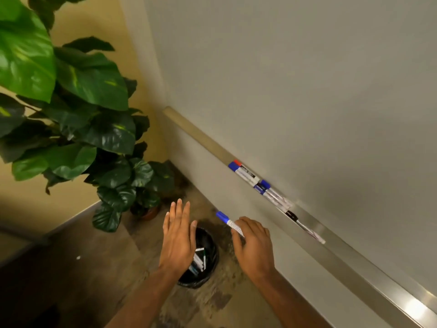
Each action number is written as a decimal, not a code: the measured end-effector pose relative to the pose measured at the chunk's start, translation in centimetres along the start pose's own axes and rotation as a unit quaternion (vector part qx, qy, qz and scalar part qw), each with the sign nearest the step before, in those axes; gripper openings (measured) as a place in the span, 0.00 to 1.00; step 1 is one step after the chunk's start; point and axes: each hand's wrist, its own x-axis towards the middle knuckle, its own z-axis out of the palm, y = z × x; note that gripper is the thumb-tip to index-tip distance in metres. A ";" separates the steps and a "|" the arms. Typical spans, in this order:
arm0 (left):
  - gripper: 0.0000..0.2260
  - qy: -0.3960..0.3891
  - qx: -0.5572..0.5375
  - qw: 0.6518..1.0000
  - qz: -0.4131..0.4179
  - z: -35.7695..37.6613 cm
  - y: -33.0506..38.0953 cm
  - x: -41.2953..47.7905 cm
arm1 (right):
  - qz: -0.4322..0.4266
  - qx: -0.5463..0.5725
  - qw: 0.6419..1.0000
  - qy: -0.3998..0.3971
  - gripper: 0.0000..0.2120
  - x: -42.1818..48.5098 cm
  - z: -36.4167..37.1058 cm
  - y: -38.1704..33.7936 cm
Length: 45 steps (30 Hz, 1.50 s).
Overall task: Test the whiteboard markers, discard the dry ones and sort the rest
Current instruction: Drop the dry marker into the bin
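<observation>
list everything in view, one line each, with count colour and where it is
whiteboard: one, off-white, on the wall at right
marker tray: one, silver metal, along the board's lower edge
tray markers: several, count unclear, red, blue and black caps, lying in the tray
bin: one, black-lined, on the floor by the wall
bin markers: several, count unclear, pale barrels, inside the bin
potted plant: one, green leaves, corner at left
held marker: one, blue cap, white barrel, left of the tray
left grip: one hand, open and flat, above the bin
right grip: one hand, holds the held marker
</observation>
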 end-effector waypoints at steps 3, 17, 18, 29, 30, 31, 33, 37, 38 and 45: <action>0.26 -0.004 0.018 1.000 -0.017 0.8 -2.6 -0.4 | 0.003 -0.016 0.999 -0.038 0.12 -0.3 3.7 -0.3; 0.25 0.012 0.009 0.997 -0.074 3.3 -9.8 -1.4 | -0.005 -0.063 0.988 -0.144 0.20 0.3 15.8 -2.8; 0.25 0.015 0.008 0.997 -0.078 3.4 -10.0 -1.5 | -0.005 -0.070 0.986 -0.149 0.20 0.5 16.5 -2.9; 0.27 0.012 0.014 0.996 -0.088 2.7 -9.4 -2.1 | 0.023 -0.027 0.996 -0.085 0.19 -0.8 15.0 -1.3; 0.27 0.013 0.017 0.996 -0.083 2.6 -8.8 -1.9 | 0.023 -0.024 0.996 -0.077 0.19 -0.9 14.3 -1.0; 0.27 0.012 0.019 0.997 -0.077 2.5 -8.2 -1.7 | 0.023 -0.020 0.997 -0.069 0.19 -1.0 13.6 -0.8; 0.27 0.006 0.023 0.998 -0.065 2.3 -6.9 -1.5 | 0.023 -0.015 0.998 -0.052 0.18 -1.3 12.0 -0.4; 0.27 -0.007 0.026 0.999 -0.039 2.1 -3.7 -1.4 | 0.018 -0.007 1.000 -0.024 0.19 -2.0 8.7 0.4; 0.28 -0.010 0.025 0.999 -0.032 2.0 -2.7 -1.4 | 0.017 -0.006 1.000 -0.017 0.20 -2.2 7.8 0.6; 0.28 -0.029 0.000 0.999 0.024 2.2 5.1 -2.5 | -0.003 -0.003 1.000 0.027 0.23 -3.0 0.5 1.7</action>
